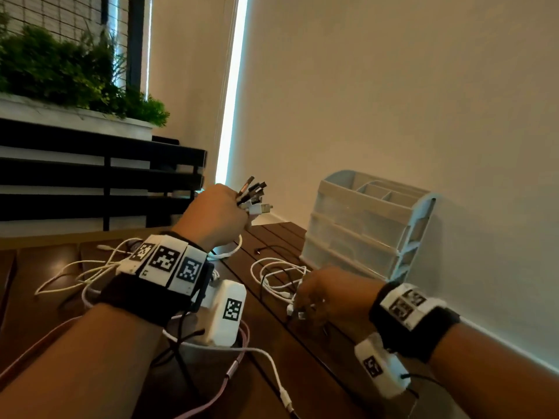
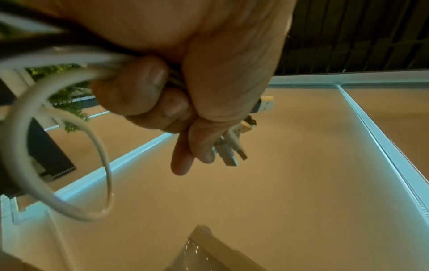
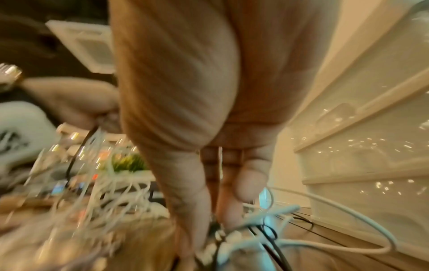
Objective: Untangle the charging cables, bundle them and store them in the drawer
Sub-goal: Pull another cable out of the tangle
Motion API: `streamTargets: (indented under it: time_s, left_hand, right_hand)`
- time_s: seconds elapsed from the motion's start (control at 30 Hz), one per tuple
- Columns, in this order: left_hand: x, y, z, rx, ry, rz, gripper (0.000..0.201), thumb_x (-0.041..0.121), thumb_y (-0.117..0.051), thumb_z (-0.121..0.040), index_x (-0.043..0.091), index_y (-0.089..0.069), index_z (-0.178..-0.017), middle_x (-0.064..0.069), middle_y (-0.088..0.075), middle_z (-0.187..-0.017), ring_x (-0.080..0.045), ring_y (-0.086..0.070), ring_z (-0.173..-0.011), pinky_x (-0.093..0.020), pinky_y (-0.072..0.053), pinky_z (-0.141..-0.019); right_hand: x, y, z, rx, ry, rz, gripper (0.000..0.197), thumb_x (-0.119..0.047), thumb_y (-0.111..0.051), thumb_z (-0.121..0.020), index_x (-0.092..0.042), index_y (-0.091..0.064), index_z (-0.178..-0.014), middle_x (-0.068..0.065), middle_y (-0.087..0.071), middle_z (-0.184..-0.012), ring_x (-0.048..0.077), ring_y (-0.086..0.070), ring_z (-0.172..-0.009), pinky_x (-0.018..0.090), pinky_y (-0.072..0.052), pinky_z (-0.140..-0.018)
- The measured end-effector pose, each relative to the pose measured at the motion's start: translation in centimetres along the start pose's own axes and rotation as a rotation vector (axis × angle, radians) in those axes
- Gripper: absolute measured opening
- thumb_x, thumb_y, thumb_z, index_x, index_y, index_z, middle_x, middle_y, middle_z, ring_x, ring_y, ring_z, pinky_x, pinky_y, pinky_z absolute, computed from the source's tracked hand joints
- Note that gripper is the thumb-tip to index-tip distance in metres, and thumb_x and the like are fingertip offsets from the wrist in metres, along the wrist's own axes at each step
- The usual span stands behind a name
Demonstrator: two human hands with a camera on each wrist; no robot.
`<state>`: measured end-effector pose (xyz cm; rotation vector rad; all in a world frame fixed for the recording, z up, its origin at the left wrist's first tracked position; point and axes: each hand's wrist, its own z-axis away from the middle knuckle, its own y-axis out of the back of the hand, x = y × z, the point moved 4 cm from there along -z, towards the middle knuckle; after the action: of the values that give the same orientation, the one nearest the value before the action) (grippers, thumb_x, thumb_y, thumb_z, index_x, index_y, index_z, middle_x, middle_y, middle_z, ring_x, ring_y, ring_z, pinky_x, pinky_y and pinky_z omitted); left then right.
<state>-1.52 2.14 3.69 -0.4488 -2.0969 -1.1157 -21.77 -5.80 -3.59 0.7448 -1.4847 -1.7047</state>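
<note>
My left hand (image 1: 222, 213) is raised above the table and grips a bunch of cable plugs (image 1: 255, 195), black and white, that stick out past the fist. The left wrist view shows the same fist (image 2: 178, 110) with USB plugs (image 2: 232, 146) below the thumb and white cable loops (image 2: 30, 165) hanging out behind. My right hand (image 1: 305, 300) is low on the dark wooden table (image 1: 308, 376), pinching the far ends of the cables (image 1: 295, 311). The right wrist view is blurred; its fingers (image 3: 230, 207) reach into a knot of white and black cable ends (image 3: 223, 240). The plastic drawer unit (image 1: 363, 234) stands shut.
White cable loops (image 1: 278, 276) lie in front of the drawer unit (image 3: 371, 165); more white cable (image 1: 75, 273) and a pink cable (image 1: 211, 403) trail at left and front. A planter with greenery (image 1: 75, 71) and black slats (image 1: 90, 176) stand behind, a wall on the right.
</note>
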Motion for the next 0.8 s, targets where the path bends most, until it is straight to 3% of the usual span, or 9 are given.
streamTargets:
  time_s: [0.07,0.13,0.23,0.3,0.4,0.57,0.67,0.73,0.8]
  left_hand:
    - [0.3,-0.8,0.3,-0.019,0.003,0.021,0.011,0.020,-0.073,-0.080,0.010,-0.072,-0.075,-0.003,-0.059,-0.065,-0.019,-0.052,-0.063,-0.026,-0.036,-0.054]
    - [0.6,-1.1,0.7,-0.031,-0.007,0.034,0.017,0.022,-0.072,-0.081,0.013,-0.070,-0.067,0.001,-0.055,-0.057,-0.014,-0.047,-0.055,-0.025,-0.032,-0.051]
    - [0.9,-1.7,1.0,-0.069,-0.032,0.133,0.021,0.027,-0.071,-0.083,0.013,-0.072,-0.068,0.003,-0.058,-0.056,-0.010,-0.045,-0.050,-0.025,-0.033,-0.053]
    - [1.0,-2.2,1.1,-0.086,-0.035,0.223,0.015,0.026,-0.071,-0.084,0.015,-0.072,-0.075,0.000,-0.064,-0.068,-0.013,-0.053,-0.060,-0.027,-0.040,-0.060]
    - [1.0,-2.8,1.0,-0.062,-0.029,0.355,0.011,0.024,-0.072,-0.084,0.019,-0.071,-0.075,-0.003,-0.070,-0.081,-0.022,-0.063,-0.084,-0.035,-0.046,-0.077]
    - [0.8,-3.6,1.1,-0.071,-0.024,0.413,0.019,0.029,-0.072,-0.085,0.019,-0.074,-0.069,-0.001,-0.073,-0.086,-0.022,-0.065,-0.091,-0.039,-0.048,-0.087]
    - [0.9,-3.7,1.2,-0.051,-0.011,0.449,0.019,0.028,-0.071,-0.085,0.021,-0.072,-0.068,0.000,-0.072,-0.082,-0.022,-0.064,-0.087,-0.037,-0.047,-0.080]
    - [0.9,-3.9,1.2,-0.051,0.006,0.474,0.020,0.029,-0.071,-0.086,0.019,-0.073,-0.069,-0.003,-0.071,-0.081,-0.024,-0.063,-0.080,-0.042,-0.051,-0.073]
    - [0.8,-4.2,1.3,-0.079,0.050,0.537,0.021,0.032,-0.069,-0.087,0.016,-0.074,-0.076,-0.003,-0.065,-0.063,-0.019,-0.054,-0.058,-0.042,-0.051,-0.056]
  right_hand:
    - [-0.6,-1.0,-1.1,0.001,0.030,0.172,0.032,-0.025,-0.068,-0.084,-0.024,-0.062,-0.116,0.001,-0.056,-0.116,0.018,-0.055,-0.101,0.038,-0.050,-0.083]
    - [-0.4,-1.3,-1.9,0.027,0.033,0.204,0.029,-0.028,-0.065,-0.087,-0.024,-0.062,-0.116,0.002,-0.051,-0.121,0.022,-0.056,-0.104,0.041,-0.051,-0.085]
    - [0.1,-0.5,-2.0,0.084,0.033,0.155,0.023,-0.019,-0.063,-0.090,-0.022,-0.066,-0.112,-0.001,-0.053,-0.120,0.017,-0.055,-0.106,0.029,-0.048,-0.085]
    - [0.9,1.1,-1.6,0.209,-0.059,-0.071,0.018,-0.015,-0.060,-0.092,-0.021,-0.067,-0.107,-0.004,-0.060,-0.111,0.009,-0.057,-0.097,0.020,-0.045,-0.081]
    - [1.7,3.7,-1.1,0.470,-0.170,-0.422,0.008,-0.022,-0.058,-0.094,-0.025,-0.066,-0.094,-0.010,-0.066,-0.090,0.004,-0.060,-0.080,0.023,-0.046,-0.075]
    - [2.0,4.4,-1.3,0.624,-0.296,-0.676,0.012,-0.028,-0.062,-0.091,-0.027,-0.073,-0.097,-0.008,-0.070,-0.085,0.008,-0.060,-0.074,0.027,-0.048,-0.071]
    - [2.0,5.2,-0.8,0.758,-0.303,-0.845,0.010,-0.019,-0.060,-0.093,-0.016,-0.069,-0.089,0.008,-0.070,-0.083,0.015,-0.062,-0.066,0.024,-0.048,-0.057]
    - [1.8,6.2,-0.3,0.802,-0.265,-0.983,0.009,-0.012,-0.057,-0.094,-0.009,-0.065,-0.091,0.015,-0.070,-0.085,0.016,-0.061,-0.062,0.019,-0.045,-0.049]
    - [1.3,7.1,0.3,0.827,-0.231,-1.023,0.007,-0.009,-0.057,-0.094,-0.010,-0.062,-0.089,0.014,-0.069,-0.083,0.016,-0.061,-0.061,0.019,-0.045,-0.048]
